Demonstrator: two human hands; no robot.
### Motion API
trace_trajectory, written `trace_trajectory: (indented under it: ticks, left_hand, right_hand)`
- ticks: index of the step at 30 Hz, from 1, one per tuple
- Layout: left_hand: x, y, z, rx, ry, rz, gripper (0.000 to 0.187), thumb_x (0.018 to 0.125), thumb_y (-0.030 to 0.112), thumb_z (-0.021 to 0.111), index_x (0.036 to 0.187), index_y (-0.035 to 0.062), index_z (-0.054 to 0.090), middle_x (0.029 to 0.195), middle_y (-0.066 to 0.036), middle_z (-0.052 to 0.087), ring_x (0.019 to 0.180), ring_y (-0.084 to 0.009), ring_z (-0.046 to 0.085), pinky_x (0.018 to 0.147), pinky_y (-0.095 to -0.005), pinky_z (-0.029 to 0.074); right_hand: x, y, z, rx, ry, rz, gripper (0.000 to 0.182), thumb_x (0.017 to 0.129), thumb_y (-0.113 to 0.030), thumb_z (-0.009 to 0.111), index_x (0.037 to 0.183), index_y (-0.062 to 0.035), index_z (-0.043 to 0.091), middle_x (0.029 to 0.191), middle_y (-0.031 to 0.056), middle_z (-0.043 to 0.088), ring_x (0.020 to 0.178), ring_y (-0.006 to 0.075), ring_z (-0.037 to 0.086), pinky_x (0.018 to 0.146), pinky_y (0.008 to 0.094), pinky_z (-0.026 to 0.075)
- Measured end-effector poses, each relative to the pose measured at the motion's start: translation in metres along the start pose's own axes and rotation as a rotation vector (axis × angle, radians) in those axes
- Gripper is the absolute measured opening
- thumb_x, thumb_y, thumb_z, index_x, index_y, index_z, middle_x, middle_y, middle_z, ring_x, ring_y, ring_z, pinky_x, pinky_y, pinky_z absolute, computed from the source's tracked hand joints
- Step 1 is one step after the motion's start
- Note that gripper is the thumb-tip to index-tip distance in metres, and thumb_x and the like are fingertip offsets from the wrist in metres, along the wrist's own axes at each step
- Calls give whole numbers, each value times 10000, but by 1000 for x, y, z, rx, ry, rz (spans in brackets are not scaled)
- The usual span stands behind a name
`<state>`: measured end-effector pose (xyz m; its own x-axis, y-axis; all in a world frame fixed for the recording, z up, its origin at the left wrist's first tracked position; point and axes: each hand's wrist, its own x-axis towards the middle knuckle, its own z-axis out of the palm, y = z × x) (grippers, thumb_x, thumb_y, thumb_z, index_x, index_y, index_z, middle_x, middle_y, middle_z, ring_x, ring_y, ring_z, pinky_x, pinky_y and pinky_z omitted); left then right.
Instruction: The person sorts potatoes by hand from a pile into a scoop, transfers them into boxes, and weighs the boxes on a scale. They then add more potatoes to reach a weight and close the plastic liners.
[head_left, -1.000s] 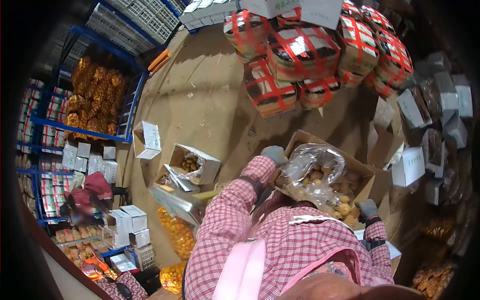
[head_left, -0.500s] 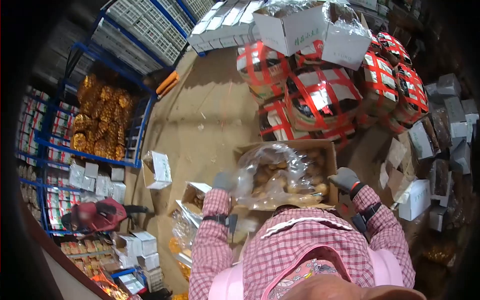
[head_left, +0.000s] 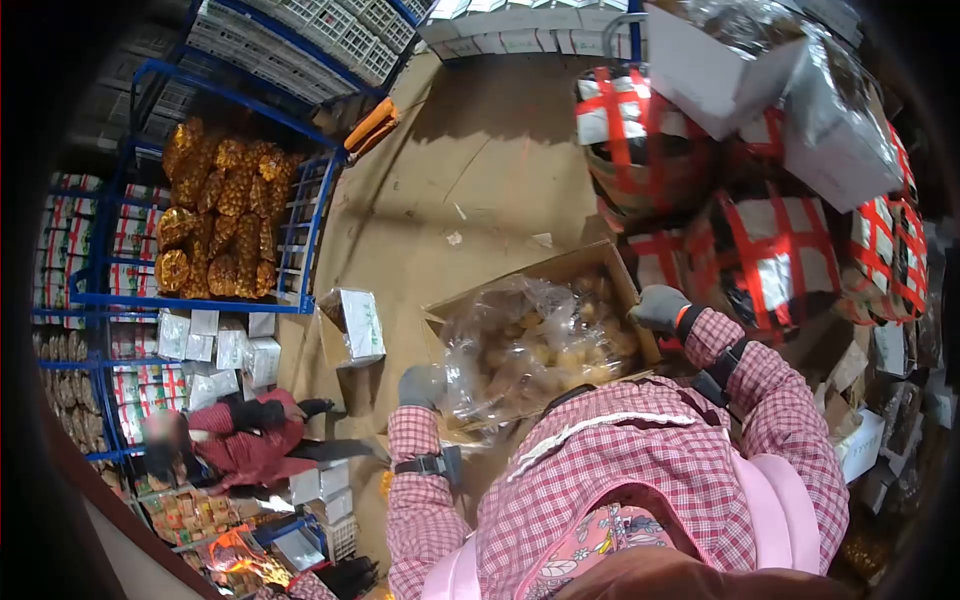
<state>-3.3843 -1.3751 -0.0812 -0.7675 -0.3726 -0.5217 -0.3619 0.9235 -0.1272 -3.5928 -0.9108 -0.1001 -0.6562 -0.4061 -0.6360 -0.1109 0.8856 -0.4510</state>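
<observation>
An open cardboard box is held level against the front of my body, with yellowish-brown round produce inside and a clear plastic liner bunched over its left part. My left hand, in a grey glove, grips the box's left side. The grey-gloved right hand is wrapped over the right edge near the far corner. Fingertips of both hands are partly hidden by the box walls.
Red-taped bundles are stacked at the right, with open white boxes on top. A blue cage cart holding net bags stands at the left. A small white box is on the floor. Another person is at the lower left.
The view has turned and moved forward. The box, still between both hands, is now tilted in view. The red-taped bundles appear nearer and further right. The other person's legs are more visible.
</observation>
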Motion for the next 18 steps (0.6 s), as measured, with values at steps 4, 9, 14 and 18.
trace_trajectory:
  ticks: [4,9,14,18]
  left_hand:
    - [80,-62,-24,-168,121,53,318,851,348,610,946,87,764,960,-214,719,919,-395,693,836,-485,540]
    - [196,-121,-51,-115,201,103,268,795,299,707,885,51,754,883,-205,725,844,-383,705,757,-467,549]
    - [307,-130,-126,-76,208,147,292,791,320,715,869,40,752,864,-205,725,834,-381,707,745,-463,548]
    - [416,-125,-191,-14,231,216,314,787,336,722,856,32,750,849,-205,725,826,-379,708,735,-459,547]
  right_hand:
    - [80,-60,-15,-38,-2,14,504,781,-433,612,982,11,740,1010,269,700,995,403,678,896,453,523]
    - [157,-112,-57,-43,87,11,456,783,-422,604,879,2,745,918,254,708,940,405,688,866,468,531]
    - [233,-154,-128,18,172,23,464,770,-425,598,874,2,748,899,258,703,899,406,694,838,473,538]
    - [311,-159,-191,56,155,4,461,774,-402,581,865,20,742,891,264,700,881,405,694,829,477,537]
